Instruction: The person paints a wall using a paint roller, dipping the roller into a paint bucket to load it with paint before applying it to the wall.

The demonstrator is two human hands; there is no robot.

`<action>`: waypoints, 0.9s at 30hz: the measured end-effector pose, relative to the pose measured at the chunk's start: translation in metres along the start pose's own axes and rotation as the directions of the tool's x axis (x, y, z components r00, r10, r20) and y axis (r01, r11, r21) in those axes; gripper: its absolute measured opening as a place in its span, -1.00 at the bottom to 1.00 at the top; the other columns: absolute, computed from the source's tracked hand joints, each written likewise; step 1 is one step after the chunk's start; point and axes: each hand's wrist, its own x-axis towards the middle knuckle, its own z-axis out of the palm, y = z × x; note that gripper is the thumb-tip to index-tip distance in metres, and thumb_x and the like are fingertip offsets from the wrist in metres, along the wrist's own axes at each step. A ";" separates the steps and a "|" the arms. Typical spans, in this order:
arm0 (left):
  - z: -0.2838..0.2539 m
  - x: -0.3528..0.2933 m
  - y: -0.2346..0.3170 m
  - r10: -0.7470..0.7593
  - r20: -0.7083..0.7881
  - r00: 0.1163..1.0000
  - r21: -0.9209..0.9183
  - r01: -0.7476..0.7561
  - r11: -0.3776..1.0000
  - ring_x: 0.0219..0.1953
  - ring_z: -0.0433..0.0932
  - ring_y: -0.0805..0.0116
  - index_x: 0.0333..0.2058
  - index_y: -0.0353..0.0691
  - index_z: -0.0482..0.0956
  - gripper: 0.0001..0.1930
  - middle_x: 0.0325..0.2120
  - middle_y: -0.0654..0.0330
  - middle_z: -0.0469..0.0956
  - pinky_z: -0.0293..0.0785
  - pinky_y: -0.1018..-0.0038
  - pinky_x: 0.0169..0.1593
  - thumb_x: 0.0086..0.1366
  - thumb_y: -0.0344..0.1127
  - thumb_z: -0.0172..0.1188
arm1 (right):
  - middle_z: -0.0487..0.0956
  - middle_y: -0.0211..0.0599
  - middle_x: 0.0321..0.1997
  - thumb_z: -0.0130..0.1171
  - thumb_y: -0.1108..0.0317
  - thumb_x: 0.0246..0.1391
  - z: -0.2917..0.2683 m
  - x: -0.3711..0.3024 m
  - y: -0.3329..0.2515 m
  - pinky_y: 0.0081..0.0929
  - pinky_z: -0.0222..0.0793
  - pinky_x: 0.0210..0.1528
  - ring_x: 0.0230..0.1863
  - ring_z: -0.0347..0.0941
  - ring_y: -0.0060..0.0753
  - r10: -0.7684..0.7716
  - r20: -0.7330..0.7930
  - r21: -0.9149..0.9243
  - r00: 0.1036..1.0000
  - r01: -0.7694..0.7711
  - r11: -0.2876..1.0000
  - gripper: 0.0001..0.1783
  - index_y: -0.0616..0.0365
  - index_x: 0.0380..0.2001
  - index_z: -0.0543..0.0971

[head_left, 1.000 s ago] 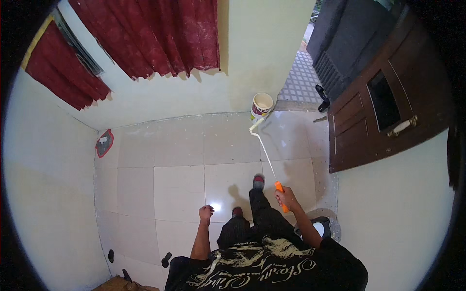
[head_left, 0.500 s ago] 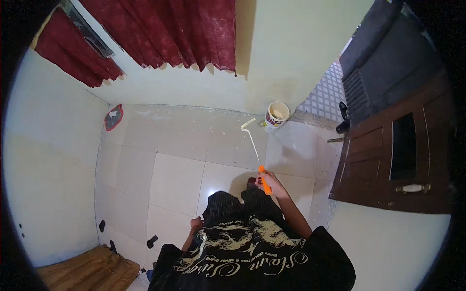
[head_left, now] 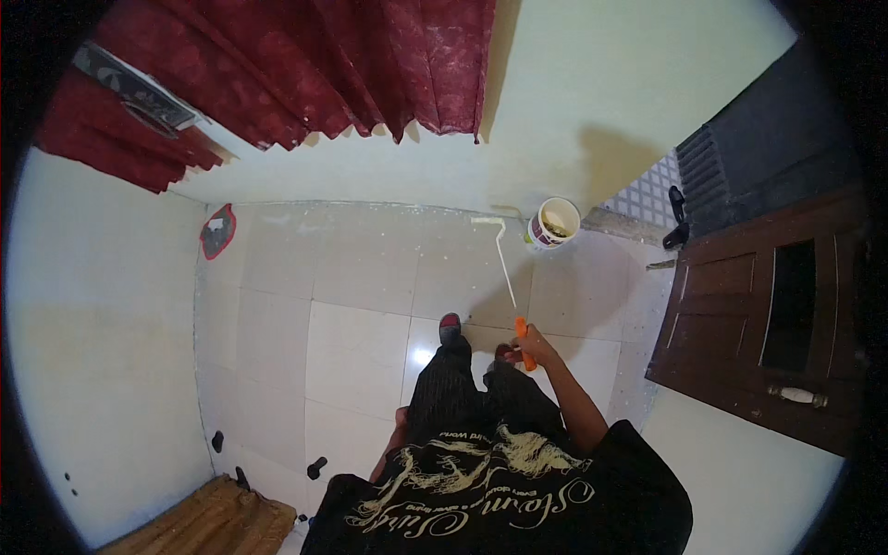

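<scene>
My right hand (head_left: pixel 538 345) is wrapped round the orange handle of a paint roller (head_left: pixel 521 327). Its long, thin whitish rod points away from me over the floor, ending in a narrow pale roller head. Just right of that head, a white paint bucket (head_left: pixel 540 233) stands by the foot of the far wall, with pale paint and something yellowish inside. My left hand (head_left: pixel 401 416) hangs low beside my dark trousers; its fingers are mostly hidden.
Dark red curtains (head_left: pixel 398 69) hang on the far wall. A red-rimmed grey object (head_left: pixel 218 231) lies in the far left corner. At right is a brown wooden door (head_left: pixel 731 324), with black footwear (head_left: pixel 676 220) near the doorway. Brown cloth (head_left: pixel 203 523) lies low left. Paint specks dot the tiled floor (head_left: pixel 361 342).
My view has shifted, and a foot now shows in front of me. The paint roller stays in my right hand; its head has turned more level and sits nearer the wall's foot.
</scene>
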 end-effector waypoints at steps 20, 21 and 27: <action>-0.001 0.126 0.112 -0.641 0.536 0.549 0.181 0.667 0.722 -0.01 0.26 -0.17 0.00 -0.61 -0.04 -0.03 -0.08 -0.34 0.24 0.24 0.20 0.01 -0.04 0.24 0.05 | 0.28 -0.40 -0.78 -0.04 0.39 -0.10 0.125 0.209 -0.023 -0.57 0.16 -0.80 -0.81 0.21 -0.54 0.320 0.271 0.470 0.908 -0.415 0.779 -0.88 0.23 -0.53 0.36; 0.007 0.125 0.117 -0.657 0.504 0.561 0.298 0.601 0.742 -0.02 0.26 -0.18 0.01 -0.56 -0.05 -0.03 -0.09 -0.32 0.23 0.25 0.17 -0.01 -0.07 0.22 0.09 | 0.28 -0.40 -0.78 -0.04 0.39 -0.10 0.136 0.222 -0.021 -0.57 0.16 -0.80 -0.81 0.21 -0.54 0.331 0.289 0.471 0.898 -0.434 0.768 -0.88 0.23 -0.53 0.36; 0.046 0.131 0.128 -0.598 0.394 0.698 0.390 0.462 0.797 -0.09 0.31 -0.17 0.01 -0.44 0.03 -0.12 -0.15 -0.23 0.26 0.30 0.13 -0.09 -0.11 0.12 0.17 | 0.30 -0.39 -0.85 0.02 0.34 -0.14 0.150 0.305 0.021 -0.57 0.20 -0.80 -0.86 0.23 -0.52 0.304 0.145 0.414 0.941 -0.337 0.845 -0.82 0.19 -0.69 0.38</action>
